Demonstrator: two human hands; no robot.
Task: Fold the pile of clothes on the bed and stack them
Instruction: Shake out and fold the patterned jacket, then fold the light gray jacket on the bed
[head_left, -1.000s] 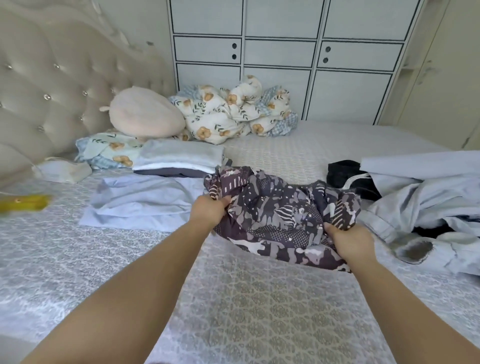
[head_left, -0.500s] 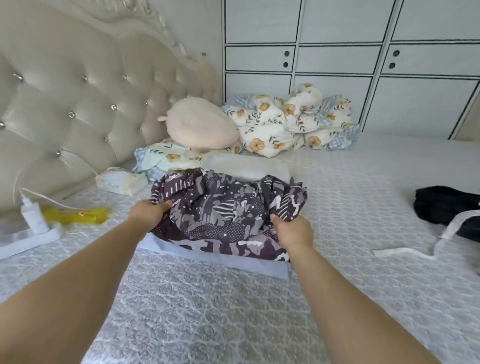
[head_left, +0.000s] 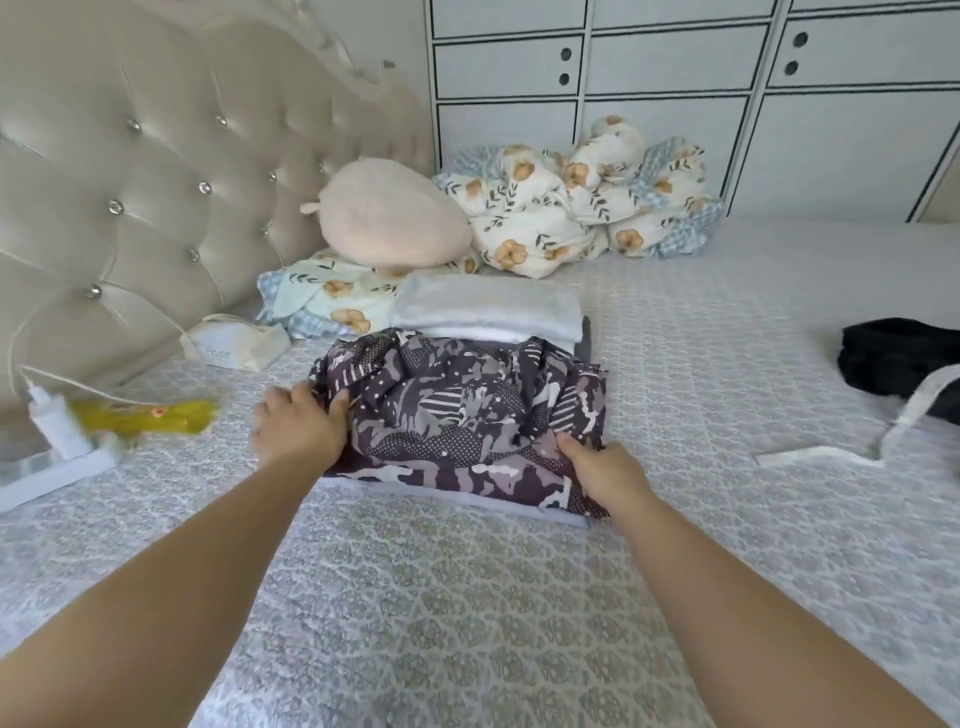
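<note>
Along the left edge of the bed (head_left: 467, 597), under the tufted beige headboard (head_left: 156, 171), a white power strip with a plugged-in white charger (head_left: 54, 436) lies beside a blurred yellow plastic packet (head_left: 150, 415), and a soft white tissue pack (head_left: 236, 343) sits nearer the headboard. The left hand (head_left: 301, 426) rests at the left edge of the folded purple-and-grey patterned garment (head_left: 462, 415); it is blurred, the thumb reaches onto the cloth with the fingers loosely spread beside it, and whether they pinch the fabric cannot be told. That garment lies in the middle of the bed on top of a folded pale blue garment (head_left: 457, 499), whose near edge shows beneath it. Just behind, touching its far edge, is a stack of folded white and grey clothes (head_left: 488, 312), and beyond it a round pale pink cushion (head_left: 389, 215) lies on a floral pillow (head_left: 332, 293), next to a bundled floral quilt (head_left: 582, 197) against the white cabinet doors (head_left: 675, 78). The right hand (head_left: 602, 467) grips the garment's near right corner, fingers curled into the cloth. Well apart, at the right edge of the bed, a crumpled black garment (head_left: 898, 358) lies with a white strap (head_left: 857, 441) trailing from it.
</note>
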